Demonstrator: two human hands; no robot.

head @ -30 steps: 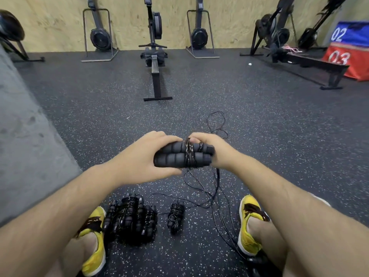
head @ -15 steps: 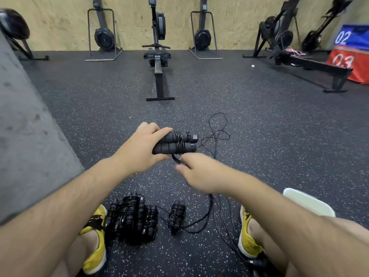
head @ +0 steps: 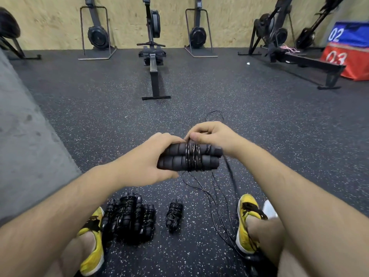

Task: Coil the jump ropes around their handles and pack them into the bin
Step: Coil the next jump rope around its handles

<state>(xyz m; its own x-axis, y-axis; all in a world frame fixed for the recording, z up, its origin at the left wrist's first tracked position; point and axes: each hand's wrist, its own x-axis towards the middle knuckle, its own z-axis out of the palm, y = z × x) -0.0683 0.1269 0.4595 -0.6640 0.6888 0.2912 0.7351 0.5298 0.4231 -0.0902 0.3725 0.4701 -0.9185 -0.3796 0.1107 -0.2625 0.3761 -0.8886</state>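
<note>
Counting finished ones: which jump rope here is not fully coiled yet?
The jump rope in the left hand: its cord, pinched by the right hand, trails to the floor. The pile and single bundle are fully wound.

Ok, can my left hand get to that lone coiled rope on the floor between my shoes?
Probably not yet: the left hand grips the handles under wrapping. Nothing lies over the lone coiled rope, so once freed, the way looks open.

You see matt foam handles (head: pixel 179 158), a thin glossy cord (head: pixel 192 156), speckled rubber floor (head: pixel 239 116), rough plywood wall (head: pixel 229 17).
</note>
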